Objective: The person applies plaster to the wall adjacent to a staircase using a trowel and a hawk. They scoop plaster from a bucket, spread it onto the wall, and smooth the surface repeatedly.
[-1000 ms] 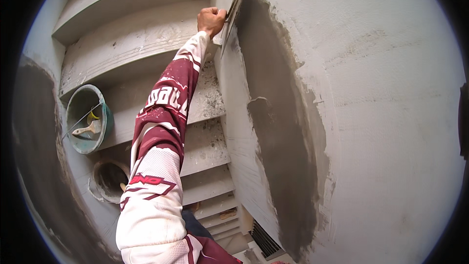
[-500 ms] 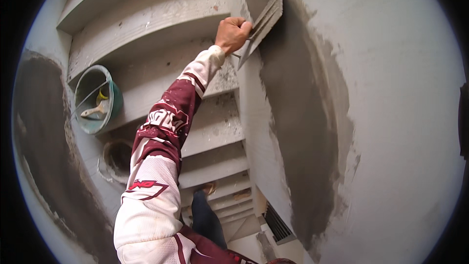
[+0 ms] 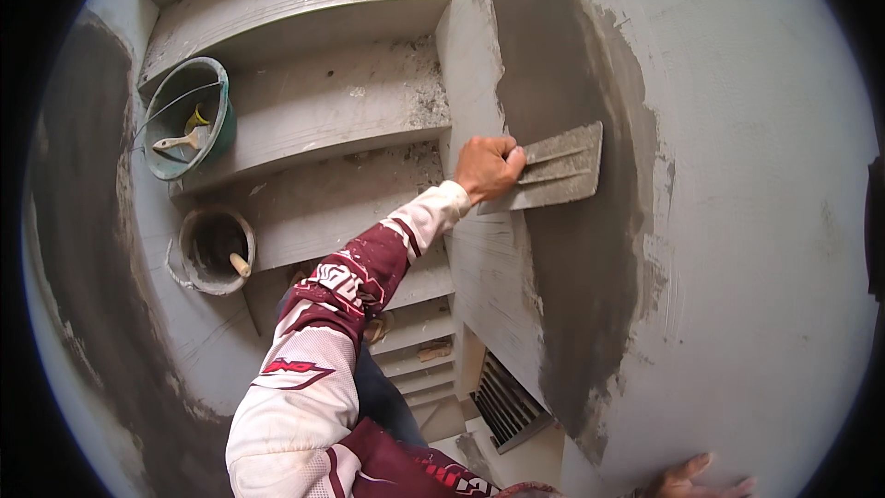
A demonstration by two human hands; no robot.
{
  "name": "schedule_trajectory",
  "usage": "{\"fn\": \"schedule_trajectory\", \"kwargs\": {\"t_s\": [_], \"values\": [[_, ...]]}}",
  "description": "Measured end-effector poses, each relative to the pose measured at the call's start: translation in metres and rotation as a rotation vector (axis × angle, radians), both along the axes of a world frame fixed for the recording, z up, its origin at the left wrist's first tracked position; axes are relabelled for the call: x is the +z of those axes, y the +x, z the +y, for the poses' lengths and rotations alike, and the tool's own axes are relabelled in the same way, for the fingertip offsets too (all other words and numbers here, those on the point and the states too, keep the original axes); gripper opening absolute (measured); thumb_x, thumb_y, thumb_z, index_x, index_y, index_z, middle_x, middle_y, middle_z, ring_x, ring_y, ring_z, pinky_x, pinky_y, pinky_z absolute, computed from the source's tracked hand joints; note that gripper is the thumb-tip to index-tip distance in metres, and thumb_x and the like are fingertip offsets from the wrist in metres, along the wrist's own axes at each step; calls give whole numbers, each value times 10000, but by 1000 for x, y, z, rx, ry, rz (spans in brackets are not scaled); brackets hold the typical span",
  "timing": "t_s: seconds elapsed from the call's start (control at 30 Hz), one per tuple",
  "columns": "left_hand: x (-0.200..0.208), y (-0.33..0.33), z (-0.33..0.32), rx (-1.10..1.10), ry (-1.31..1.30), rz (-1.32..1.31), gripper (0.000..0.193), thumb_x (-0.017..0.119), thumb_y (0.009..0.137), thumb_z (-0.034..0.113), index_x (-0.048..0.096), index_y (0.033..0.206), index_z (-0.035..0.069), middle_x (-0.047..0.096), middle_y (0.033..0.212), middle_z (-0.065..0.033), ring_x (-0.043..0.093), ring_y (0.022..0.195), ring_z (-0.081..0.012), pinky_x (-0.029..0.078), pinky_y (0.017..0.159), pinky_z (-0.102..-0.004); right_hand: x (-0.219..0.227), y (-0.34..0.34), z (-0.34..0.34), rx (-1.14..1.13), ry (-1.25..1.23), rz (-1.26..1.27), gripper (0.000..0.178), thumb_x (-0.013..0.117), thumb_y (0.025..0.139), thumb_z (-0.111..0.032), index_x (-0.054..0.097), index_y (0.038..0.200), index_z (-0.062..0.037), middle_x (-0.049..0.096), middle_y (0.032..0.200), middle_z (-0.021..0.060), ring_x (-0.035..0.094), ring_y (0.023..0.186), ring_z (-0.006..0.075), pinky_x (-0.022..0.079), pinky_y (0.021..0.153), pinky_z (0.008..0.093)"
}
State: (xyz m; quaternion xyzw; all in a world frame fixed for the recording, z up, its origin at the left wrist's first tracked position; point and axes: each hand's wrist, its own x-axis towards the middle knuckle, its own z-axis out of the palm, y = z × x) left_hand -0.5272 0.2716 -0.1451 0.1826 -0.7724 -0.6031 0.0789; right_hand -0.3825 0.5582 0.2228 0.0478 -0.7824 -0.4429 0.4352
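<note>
A rectangular plastering trowel (image 3: 564, 166), its grey ribbed back smeared with mortar, lies across the dark plaster band (image 3: 590, 286) on the right-hand wall. The fingers of my left hand (image 3: 489, 169) are closed in a fist around its handle, which they mostly hide. The blade's working face is turned to the wall and cannot be seen. At the lower right edge, my right hand (image 3: 696, 480) is partly in view against the pale wall (image 3: 747, 249), holding nothing, its fingers apart.
Concrete stairs (image 3: 313, 102) run between the walls. At the left stand a green bucket (image 3: 227, 134) holding a paintbrush (image 3: 184, 140), and a mortar-stained bucket (image 3: 214, 286) with a wooden handle (image 3: 240, 264) sticking out. A slatted opening (image 3: 505, 406) lies below. Another dark patch (image 3: 78, 222) covers the left wall.
My left hand has brought the trowel down the plaster band, turning the blade from steep to nearly level. My right hand has come into view at the lower right. The view has shifted.
</note>
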Motion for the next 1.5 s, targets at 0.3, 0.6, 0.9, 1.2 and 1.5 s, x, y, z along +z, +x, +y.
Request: {"fn": "schedule_trajectory", "kwargs": {"t_s": [0.3, 0.6, 0.9, 1.2, 1.5], "values": [[22, 92, 90, -27, -46, 91, 293, 581, 805, 230, 548, 590, 33, 517, 507, -180, 539, 461, -361, 430, 477, -427, 2, 13, 11, 196, 7, -5, 622, 564, 897, -524, 496, 1368, -124, 436, 1407, 85, 364, 1313, 290, 261, 1043, 447], [35, 222, 206, -191, 96, 10, 238, 595, 814, 250, 578, 663, 66, 580, 597, -158, 582, 543, -352, 451, 512, -452, 3, 25, 28, 91, 46, -3, 656, 511, 919, -558, 468, 1373, -87, 435, 1395, 127, 358, 1306, 287, 248, 1023, 449], [2, 222, 172, 70, 298, -76, 272, 593, 840, 264, 647, 698, 38, 616, 661, -189, 619, 573, -347, 465, 532, -424, 0, 20, 25, 191, 36, 41, 616, 514, 903, -572, 512, 1364, -164, 474, 1378, 66, 373, 1312, 249, 247, 1036, 463], [-97, -13, -65, 386, 70, 72, 373, 587, 804, 290, 581, 619, -34, 544, 524, -165, 522, 467, -207, 422, 509, -355, -2, 31, -3, -101, 114, 17, 798, 415, 883, -636, 467, 1346, 12, 428, 1345, 279, 386, 1262, 464, 291, 1024, 618], [-52, -105, -97, 305, -30, 108, 385, 609, 812, 260, 526, 557, -16, 469, 472, -83, 429, 469, -96, 379, 477, -310, -2, 24, 3, -76, 113, 1, 769, 408, 895, -568, 436, 1358, 46, 404, 1358, 306, 388, 1244, 491, 305, 1015, 631]]}}
